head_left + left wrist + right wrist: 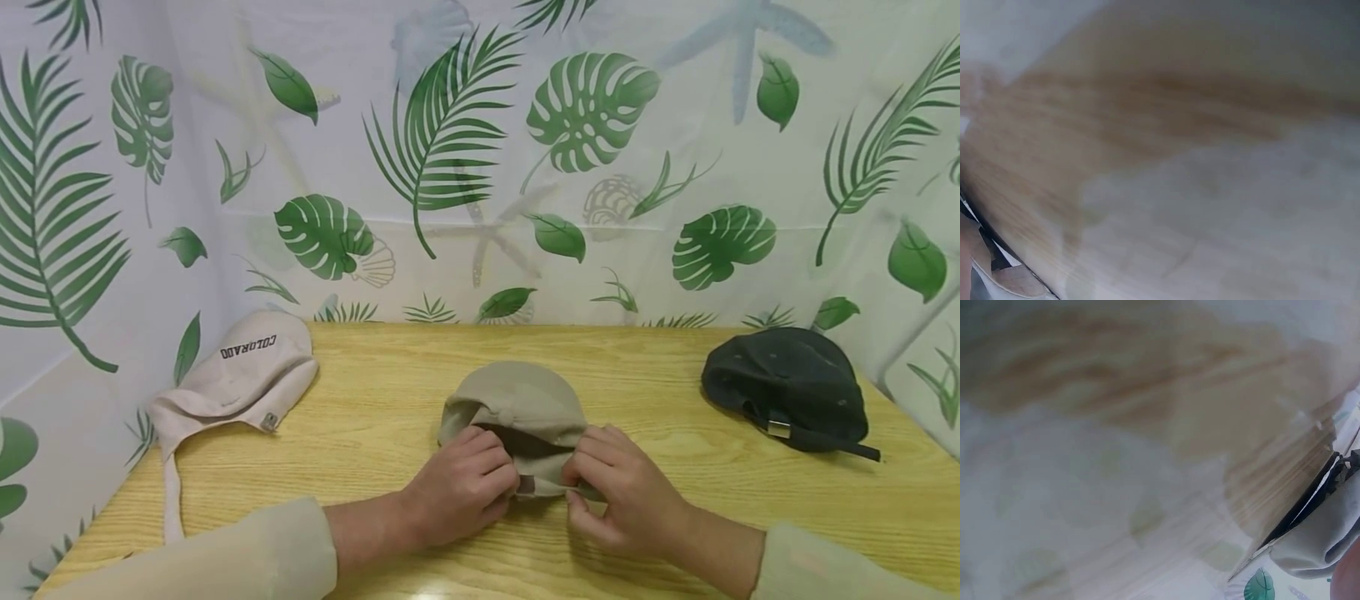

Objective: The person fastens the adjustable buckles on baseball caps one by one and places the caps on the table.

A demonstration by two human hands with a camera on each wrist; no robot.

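A khaki baseball cap point(517, 392) rests on the table in the middle of the head view, its back opening and strap toward me. My left hand point(461, 487) grips the cap's back edge on the left, fingers curled, close to a small brown patch on the strap. At the right end of the strap, my right hand point(630, 492) pinches the fabric between thumb and fingers. Both wrist views are mostly blurred; a fold of pale cloth point(1313, 547) and a bit of finger show at the right wrist view's lower right.
To the left lies a pale pink cap point(262, 375) lettered COLORADO, its strap hanging loose toward the near edge. A black cap point(787, 383) with a metal buckle sits on the right. Behind the wooden table point(375, 367) hangs a leaf-print cloth point(465, 275).
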